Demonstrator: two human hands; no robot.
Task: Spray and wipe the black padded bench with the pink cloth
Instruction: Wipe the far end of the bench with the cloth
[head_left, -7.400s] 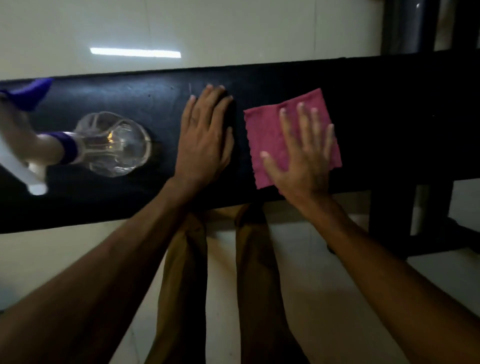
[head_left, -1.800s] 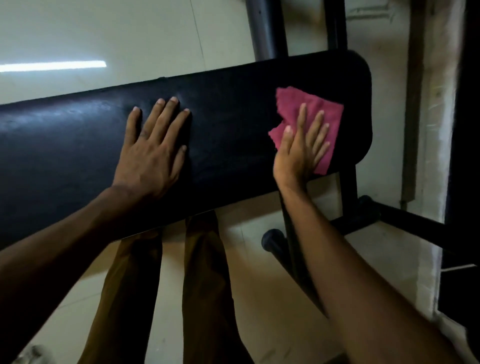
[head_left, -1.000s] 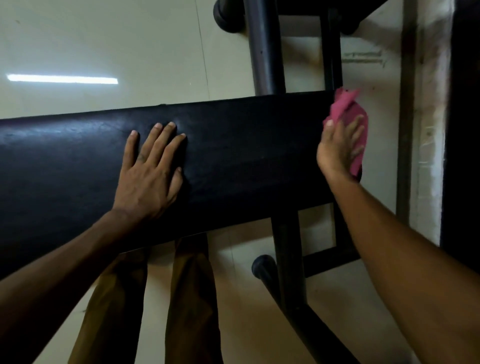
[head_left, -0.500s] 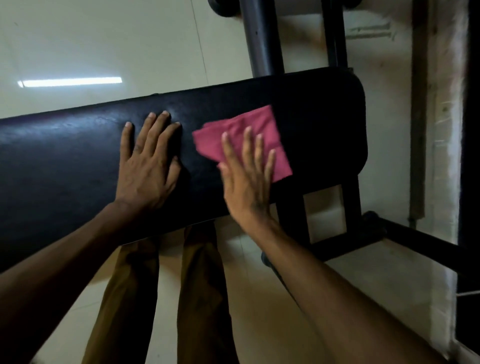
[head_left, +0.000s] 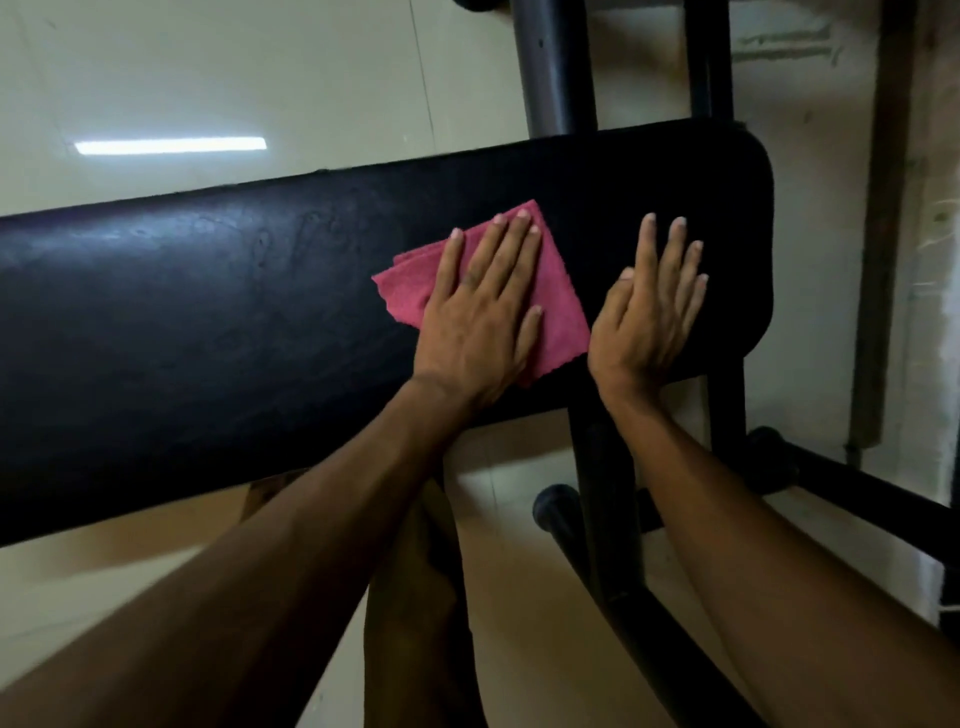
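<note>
The left hand (head_left: 480, 317) presses the pink cloth (head_left: 558, 312) flat on the black padded surface (head_left: 208, 322), fingers extended. The right hand (head_left: 644, 317) rests beside it, fingers open.

No text, label, brand, number or sign can be read anywhere here: the desk (head_left: 208, 322), the cloth (head_left: 558, 312) and the floor (head_left: 260, 78) all appear plain and unmarked.

Pale glossy floor tiles (head_left: 260, 67) fill the view from nine to twelve o'clock, carrying a bright white strip-light reflection (head_left: 171, 146). A black metal tube frame (head_left: 613, 545) stands at five o'clock, and brown trouser legs (head_left: 415, 597) show at six o'clock
</note>
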